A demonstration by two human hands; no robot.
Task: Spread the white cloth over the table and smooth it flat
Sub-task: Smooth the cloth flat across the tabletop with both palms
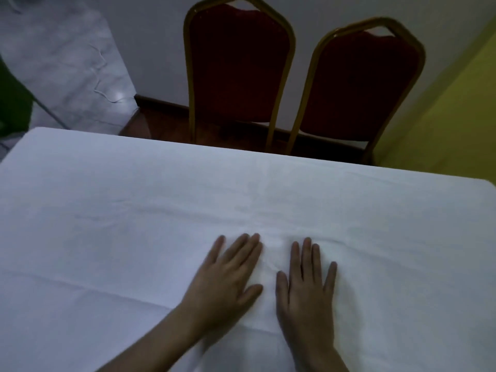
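Observation:
The white cloth [161, 210] covers the whole tabletop, reaching the far edge and both visible corners. Faint creases cross it, one running left to right just beyond my fingertips and another slanting toward the near left. My left hand [228, 277] lies palm down on the cloth near the middle, fingers spread and pointing away. Beside it, a small gap apart, my right hand [308, 283] also rests flat with fingers apart. Neither hand grips any fabric. A small patch of rumpled cloth sits between the two hands.
Two red padded chairs with gold frames, one [239, 65] left and one [359, 84] right, stand behind the table's far edge against a pale wall. A yellow wall [456, 116] is at the right. Marble-look floor [67, 63] shows at the far left.

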